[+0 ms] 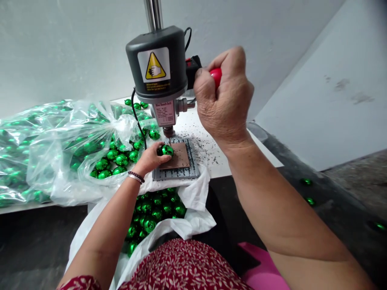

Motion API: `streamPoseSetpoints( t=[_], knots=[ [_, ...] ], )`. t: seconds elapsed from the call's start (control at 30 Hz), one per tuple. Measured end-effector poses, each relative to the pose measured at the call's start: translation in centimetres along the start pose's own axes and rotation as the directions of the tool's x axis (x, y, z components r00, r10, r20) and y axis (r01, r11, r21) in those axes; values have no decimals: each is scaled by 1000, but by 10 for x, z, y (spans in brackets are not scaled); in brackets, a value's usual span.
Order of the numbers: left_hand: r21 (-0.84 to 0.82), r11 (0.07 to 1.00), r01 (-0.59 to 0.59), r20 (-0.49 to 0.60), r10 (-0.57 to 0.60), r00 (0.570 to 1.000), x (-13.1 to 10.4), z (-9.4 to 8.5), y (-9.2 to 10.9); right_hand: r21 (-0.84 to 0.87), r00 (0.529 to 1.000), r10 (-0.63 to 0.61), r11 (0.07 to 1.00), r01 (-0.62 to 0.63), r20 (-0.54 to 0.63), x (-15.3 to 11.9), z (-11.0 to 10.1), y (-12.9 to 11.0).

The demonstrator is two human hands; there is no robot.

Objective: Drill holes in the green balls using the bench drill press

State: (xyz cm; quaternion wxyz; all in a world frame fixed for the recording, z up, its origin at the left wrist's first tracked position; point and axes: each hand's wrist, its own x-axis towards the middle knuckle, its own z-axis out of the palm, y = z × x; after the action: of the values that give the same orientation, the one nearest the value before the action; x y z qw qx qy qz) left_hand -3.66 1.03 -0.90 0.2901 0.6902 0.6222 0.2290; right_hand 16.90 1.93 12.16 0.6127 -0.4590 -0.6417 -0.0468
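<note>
A small bench drill (160, 66) stands over its grey slotted base, on which a brown board (180, 159) lies. My left hand (152, 156) is closed around a shiny green ball (167, 150), holding it on the board right under the drill chuck (168, 131). The thin bit reaches down to the ball; whether it has entered cannot be seen. Up at the right of the machine, my right hand (226, 94) is wrapped round a red-knobbed lever (216, 76), mostly hidden by the fingers.
Clear plastic bags (57, 149) full of green balls cover the table's left side. More balls (157, 211) lie in a white bag (193, 223) below the table edge. Dark shavings litter the white tabletop (211, 157). A few balls (310, 200) are on the floor at right.
</note>
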Motion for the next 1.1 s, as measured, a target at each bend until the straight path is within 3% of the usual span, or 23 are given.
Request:
streamPoseSetpoints(
  t=[0.3, 0.37, 0.57, 0.83, 0.97, 1.1],
  knots=[
    [115, 985, -131, 52, 125, 991, 11, -2, 14, -41, 1000, 26, 999, -25, 10, 0, -3, -5],
    [65, 987, -145, 53, 141, 989, 14, 1, 13, -45, 1000, 26, 999, -25, 9, 0, -2, -5],
    [-313, 950, -17, 110, 54, 992, 17, 14, 2, -42, 998, 33, 999, -31, 46, -2, -2, -3],
    [-333, 943, 15, 86, 14, 996, 15, 20, -3, -26, 1000, -29, 999, 29, 10, -5, -1, 1],
    [-321, 947, 4, 73, 21, 997, 14, 22, -2, -57, 996, -76, 996, 73, -50, -18, -2, 4],
    [-303, 953, 11, 64, 9, 998, 12, 22, -1, -80, 994, -40, 996, 32, -98, -35, -2, 6]
  ],
)
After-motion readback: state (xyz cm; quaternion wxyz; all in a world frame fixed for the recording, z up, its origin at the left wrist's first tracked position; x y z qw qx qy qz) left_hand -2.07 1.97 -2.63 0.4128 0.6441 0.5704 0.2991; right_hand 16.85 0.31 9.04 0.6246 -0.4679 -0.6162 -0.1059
